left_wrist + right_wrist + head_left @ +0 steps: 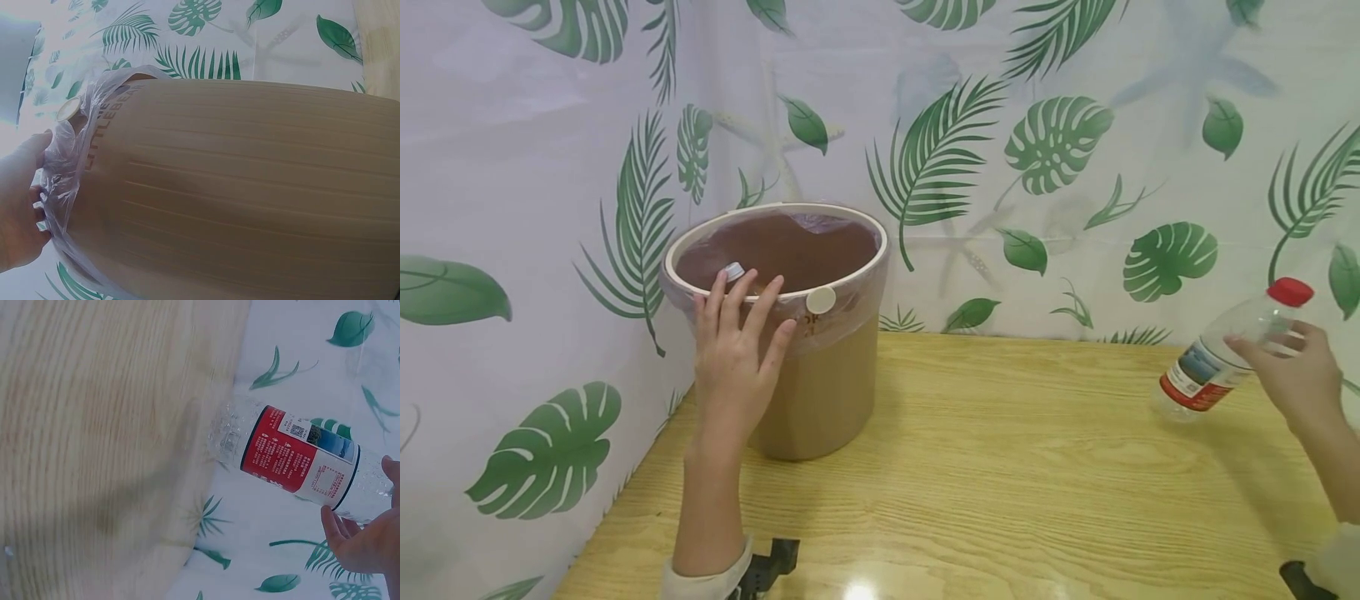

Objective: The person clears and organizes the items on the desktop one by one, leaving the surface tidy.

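Observation:
In the head view a tan bin (812,392) stands at the left, its pale rim lined with a clear plastic bag (65,169). My left hand (733,358) is at the near side of that rim, fingers spread and loosely bent, with no object visibly gripped. Just beyond its fingertips shows a small whitish cap-like piece (733,271); whatever is under it is hidden. On the right, my right hand (1300,375) grips a clear plastic bottle (300,453) near its upper part. This bottle has a red cap (1290,292) and a red, white and blue label, and leans with its cap up to the right.
A light wood-grain table (1000,467) lies under the bin and bottle. Behind it and along the left hangs a white cloth (940,50) with green leaf prints. A round pale button (821,300) sits on the bin's front rim.

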Available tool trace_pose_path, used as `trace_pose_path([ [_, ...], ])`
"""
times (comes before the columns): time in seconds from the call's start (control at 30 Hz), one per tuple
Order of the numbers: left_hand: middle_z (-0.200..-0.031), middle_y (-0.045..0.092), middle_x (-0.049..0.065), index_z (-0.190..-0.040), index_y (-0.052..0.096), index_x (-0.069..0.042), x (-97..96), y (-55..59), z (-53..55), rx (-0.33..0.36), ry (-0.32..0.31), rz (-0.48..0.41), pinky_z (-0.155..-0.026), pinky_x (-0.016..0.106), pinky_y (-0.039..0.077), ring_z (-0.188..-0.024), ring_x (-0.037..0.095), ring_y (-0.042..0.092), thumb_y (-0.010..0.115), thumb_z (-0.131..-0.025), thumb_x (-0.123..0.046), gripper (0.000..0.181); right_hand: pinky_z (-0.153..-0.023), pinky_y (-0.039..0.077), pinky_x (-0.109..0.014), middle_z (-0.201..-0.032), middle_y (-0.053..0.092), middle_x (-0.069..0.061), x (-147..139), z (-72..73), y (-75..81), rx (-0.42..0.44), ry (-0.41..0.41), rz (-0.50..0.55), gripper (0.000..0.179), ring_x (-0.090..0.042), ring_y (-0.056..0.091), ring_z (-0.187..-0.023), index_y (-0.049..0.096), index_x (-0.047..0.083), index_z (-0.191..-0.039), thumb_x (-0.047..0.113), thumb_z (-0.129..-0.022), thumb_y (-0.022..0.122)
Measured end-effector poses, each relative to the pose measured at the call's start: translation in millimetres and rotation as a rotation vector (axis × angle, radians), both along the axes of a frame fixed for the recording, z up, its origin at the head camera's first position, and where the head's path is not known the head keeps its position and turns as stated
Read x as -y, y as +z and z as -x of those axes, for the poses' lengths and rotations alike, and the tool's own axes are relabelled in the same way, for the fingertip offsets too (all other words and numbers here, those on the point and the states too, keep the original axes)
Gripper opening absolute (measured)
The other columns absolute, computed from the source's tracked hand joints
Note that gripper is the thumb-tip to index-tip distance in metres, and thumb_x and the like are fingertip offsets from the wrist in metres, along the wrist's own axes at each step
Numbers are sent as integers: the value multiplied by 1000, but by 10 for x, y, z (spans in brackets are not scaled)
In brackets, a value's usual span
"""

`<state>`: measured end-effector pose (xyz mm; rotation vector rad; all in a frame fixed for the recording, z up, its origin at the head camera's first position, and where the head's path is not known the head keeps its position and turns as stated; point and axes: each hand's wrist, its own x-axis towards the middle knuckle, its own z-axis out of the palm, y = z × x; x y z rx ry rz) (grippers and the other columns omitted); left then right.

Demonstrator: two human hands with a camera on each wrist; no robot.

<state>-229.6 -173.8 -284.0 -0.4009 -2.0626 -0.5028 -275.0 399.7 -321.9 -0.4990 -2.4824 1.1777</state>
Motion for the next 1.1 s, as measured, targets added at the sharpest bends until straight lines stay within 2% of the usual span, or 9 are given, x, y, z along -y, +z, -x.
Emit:
trace_pose_path([
  [0.07,-136,40,13,-131,50,-13,2,-1,0,0,-1,-1,-110,44,3,-135,30,17,33,-97,-49,53,-87,45,-40,-144,20,-28,67,-8,20,-18,33,-16,89,-44,27,-126,7,-1,-144,45,-86,56],
  [0.13,-136,40,13,-131,50,-13,3,0,1,1,-1,-1,-110,44,3,-135,30,17,33,-97,-49,52,-86,45,-39,-143,23,-28,139,-12,40,-31,61,-36,87,-44,29,-126,10,-1,-144,45,-87,57],
  [0.2,-136,40,13,-131,50,-13,4,2,1,3,-2,-2,-110,44,3,-135,29,17,33,-97,-49,52,-91,42,-46,-143,24,-28,214,-14,58,-38,89,-36,87,-44,28,-126,10,1,-145,45,-87,57],
  [0.3,-136,40,13,-131,50,-14,5,6,2,4,-2,-1,-110,44,3,-135,29,16,32,-97,-49,53,-91,42,-47,-142,25,-28,321,-19,88,-42,126,-33,86,-43,29,-126,11,3,-146,45,-87,57],
  [0.37,-136,40,13,-131,50,-14,6,8,2,6,0,0,-110,44,3,-136,28,16,32,-97,-50,53,-84,46,-31,-141,29,-26,377,-24,100,-50,154,-25,85,-40,32,-125,11,5,-146,44,-87,58],
  [0.43,-136,40,13,-131,50,-14,7,9,1,7,4,3,-110,44,3,-136,28,15,31,-96,-50,54,-72,44,-16,-138,32,-23,427,-28,108,-62,184,-24,84,-38,36,-122,12,6,-146,43,-87,59],
  [0.53,-136,40,13,-132,50,-14,8,9,1,8,7,7,-110,44,3,-136,27,15,31,-96,-50,54,-61,39,-6,-132,36,-20,494,-36,114,-80,223,-18,83,-32,41,-117,14,6,-146,40,-86,61],
  [0.87,-136,40,14,-131,51,-14,3,10,10,-1,-4,2,-110,44,3,-135,29,16,31,-96,-50,54,-64,42,-8,-135,35,-20,709,-63,165,-80,269,-21,81,-39,37,-120,16,9,-146,41,-87,60],
  [1.1,-136,40,14,-131,51,-13,9,13,12,7,-1,4,-110,44,2,-135,30,17,30,-96,-51,55,-66,39,-4,-135,37,-17,841,-68,216,-96,294,-6,81,-35,39,-119,17,10,-146,42,-86,61],
])
